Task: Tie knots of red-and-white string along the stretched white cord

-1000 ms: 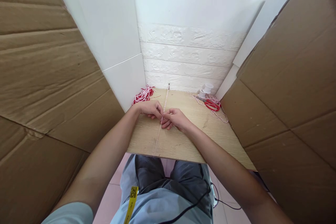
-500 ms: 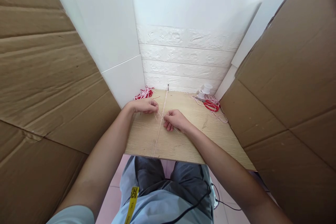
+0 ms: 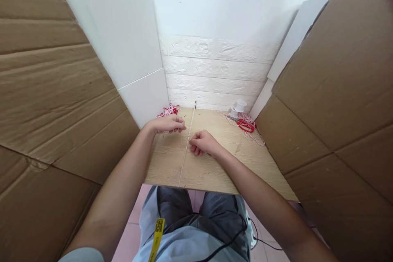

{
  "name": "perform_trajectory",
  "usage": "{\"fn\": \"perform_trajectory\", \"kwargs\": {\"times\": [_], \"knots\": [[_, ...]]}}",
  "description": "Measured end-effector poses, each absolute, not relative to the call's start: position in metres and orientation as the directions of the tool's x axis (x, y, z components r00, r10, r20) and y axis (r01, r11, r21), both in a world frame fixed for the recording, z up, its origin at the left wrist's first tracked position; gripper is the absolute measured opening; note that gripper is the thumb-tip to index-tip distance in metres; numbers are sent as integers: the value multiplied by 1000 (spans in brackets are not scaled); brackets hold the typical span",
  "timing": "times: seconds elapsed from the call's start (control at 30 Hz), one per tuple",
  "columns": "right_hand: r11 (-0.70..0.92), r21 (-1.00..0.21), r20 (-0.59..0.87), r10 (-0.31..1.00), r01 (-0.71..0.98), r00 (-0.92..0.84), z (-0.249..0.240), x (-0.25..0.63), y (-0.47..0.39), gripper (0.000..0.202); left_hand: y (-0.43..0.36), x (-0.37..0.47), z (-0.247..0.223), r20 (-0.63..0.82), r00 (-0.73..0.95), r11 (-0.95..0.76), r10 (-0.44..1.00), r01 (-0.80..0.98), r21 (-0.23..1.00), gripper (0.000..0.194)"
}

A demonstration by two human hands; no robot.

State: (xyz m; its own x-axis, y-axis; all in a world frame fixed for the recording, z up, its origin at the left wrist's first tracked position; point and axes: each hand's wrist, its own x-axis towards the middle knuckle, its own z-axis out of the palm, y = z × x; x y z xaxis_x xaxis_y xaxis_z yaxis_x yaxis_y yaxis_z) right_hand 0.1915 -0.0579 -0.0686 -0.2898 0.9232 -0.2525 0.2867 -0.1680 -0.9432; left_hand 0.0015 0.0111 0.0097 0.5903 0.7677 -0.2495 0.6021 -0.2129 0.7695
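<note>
A pale pink-white string runs taut from a small dark nail at the back of the board to its front edge. Left of the string, my left hand is closed in a pinch, its fingertips close to the string; what they hold, if anything, is too fine to make out. On the other side, slightly nearer me, my right hand pinches a thin thread beside the string. A small loose loop of thread curves out left of the string, near the right fingertips.
The wooden board carries a red and white heap of cord at back left. Red-handled scissors, white spools and tangled pink cord lie at back right. Cardboard walls flank both sides; a white brick-pattern wall stands behind.
My left fingertips have shifted slightly right, closer to the string. My right hand has moved slightly left, and the loose thread between the hands has changed shape. The view has tilted slightly.
</note>
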Motion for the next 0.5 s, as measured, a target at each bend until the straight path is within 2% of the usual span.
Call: {"fn": "perform_trajectory", "kwargs": {"times": [0.07,0.17,0.23,0.3,0.4,0.5], "knots": [[-129,-940,-223,932,316,-284,-67,193,-58,11,5,3,12,-211,538,-216,816,622,753,19],[-86,-928,-188,948,362,-255,-66,195,-59,10,-9,8,5,-33,392,-207,919,551,809,18],[-65,-915,-171,956,399,-236,-66,196,-58,7,-19,12,-6,9,300,-159,954,479,863,20],[-21,-898,-132,966,440,-222,-67,196,-57,9,-29,18,-16,-1,264,-104,964,383,918,22],[92,-861,-3,983,500,-185,-69,196,-55,18,-37,23,-26,-101,277,37,956,228,973,22],[200,-842,151,979,501,-136,-69,196,-52,26,-38,25,-31,-170,207,122,963,224,967,21]]}}
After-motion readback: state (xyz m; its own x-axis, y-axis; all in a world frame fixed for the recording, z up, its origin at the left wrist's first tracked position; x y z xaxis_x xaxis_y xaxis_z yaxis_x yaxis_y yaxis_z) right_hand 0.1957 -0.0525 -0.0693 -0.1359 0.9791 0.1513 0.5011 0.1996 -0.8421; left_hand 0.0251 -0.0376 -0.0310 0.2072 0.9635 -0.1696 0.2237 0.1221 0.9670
